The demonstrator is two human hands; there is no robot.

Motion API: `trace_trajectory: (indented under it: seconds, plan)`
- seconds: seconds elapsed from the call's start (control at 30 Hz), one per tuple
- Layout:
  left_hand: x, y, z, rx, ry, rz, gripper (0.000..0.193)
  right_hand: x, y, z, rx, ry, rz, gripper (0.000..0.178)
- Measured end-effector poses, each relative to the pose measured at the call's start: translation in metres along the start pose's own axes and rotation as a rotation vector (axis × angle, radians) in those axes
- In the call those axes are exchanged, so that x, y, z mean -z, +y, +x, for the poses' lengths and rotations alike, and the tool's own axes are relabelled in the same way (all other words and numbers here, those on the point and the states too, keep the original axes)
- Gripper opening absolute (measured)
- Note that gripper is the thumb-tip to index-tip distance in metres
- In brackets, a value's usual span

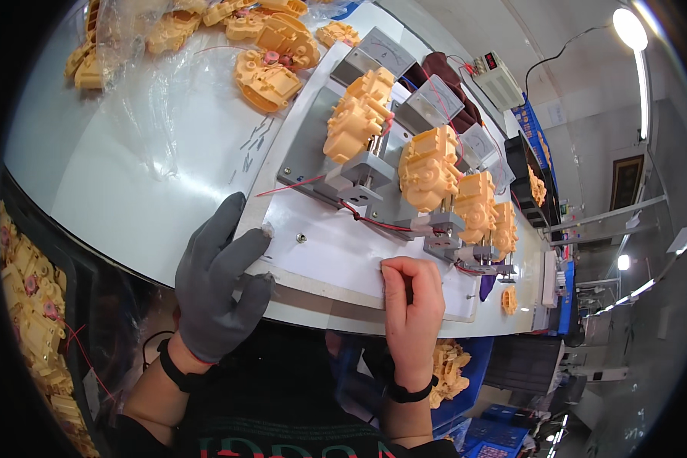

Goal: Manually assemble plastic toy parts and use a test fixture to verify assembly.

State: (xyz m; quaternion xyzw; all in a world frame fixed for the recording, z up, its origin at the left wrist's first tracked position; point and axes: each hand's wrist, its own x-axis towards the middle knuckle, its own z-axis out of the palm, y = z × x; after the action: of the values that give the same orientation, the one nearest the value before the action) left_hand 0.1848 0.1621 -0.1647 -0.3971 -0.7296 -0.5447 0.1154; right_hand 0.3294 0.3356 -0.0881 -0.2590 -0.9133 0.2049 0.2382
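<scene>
My left hand (220, 290), in a grey glove with whitish worn fingertips, is at the left front edge of a white board (336, 284). Its fingers are apart and I see nothing held. My bare right hand (415, 313) rests at the board's front edge, fingers curled in and thumb against the index finger; anything inside is hidden. Beyond the hands, a row of grey test fixtures (361, 183) holds yellow-orange plastic gear housings, the nearest large one (359, 118) at left, another (429, 169) beside it. Red wires (382, 224) run along the fixtures.
Analog meters (385, 50) stand behind the fixtures, with a power supply (499, 81) farther back. Loose housings (269, 80) and plastic bags (149, 107) lie at upper left, near small metal pins (257, 133). Bins of housings stand at left (34, 305) and lower right (449, 370).
</scene>
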Motion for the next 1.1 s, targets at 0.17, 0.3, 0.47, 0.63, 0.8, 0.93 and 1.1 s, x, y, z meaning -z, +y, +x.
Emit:
trace_trajectory:
  seconds: [0.17, 0.3, 0.47, 0.63, 0.8, 0.93, 1.1]
  plan:
    - [-0.004, -0.002, -0.001, 0.015, -0.003, -0.009, 0.037, -0.001, 0.001, -0.001, -0.032, -0.011, -0.014, 0.006]
    - [-0.004, 0.002, 0.0, 0.007, -0.004, -0.014, 0.038, -0.001, 0.004, -0.002, -0.051, -0.005, 0.022, 0.006]
    - [-0.003, 0.0, 0.001, 0.005, -0.001, -0.041, 0.038, -0.001, 0.004, -0.002, -0.028, -0.003, 0.004, 0.006]
    - [-0.003, 0.0, 0.002, -0.009, 0.011, -0.03, 0.037, -0.001, 0.003, -0.002, -0.023, -0.007, 0.003, 0.008]
    - [-0.003, 0.0, 0.001, -0.016, 0.014, -0.022, 0.038, -0.002, 0.004, -0.003, -0.008, 0.001, -0.012, 0.008]
    - [-0.003, 0.001, 0.002, -0.012, 0.012, -0.019, 0.039, -0.004, 0.004, -0.002, 0.001, 0.01, 0.0, 0.008]
    - [0.003, 0.009, 0.009, 0.038, 0.026, -0.048, 0.037, -0.004, 0.005, -0.001, 0.021, 0.039, 0.007, 0.005]
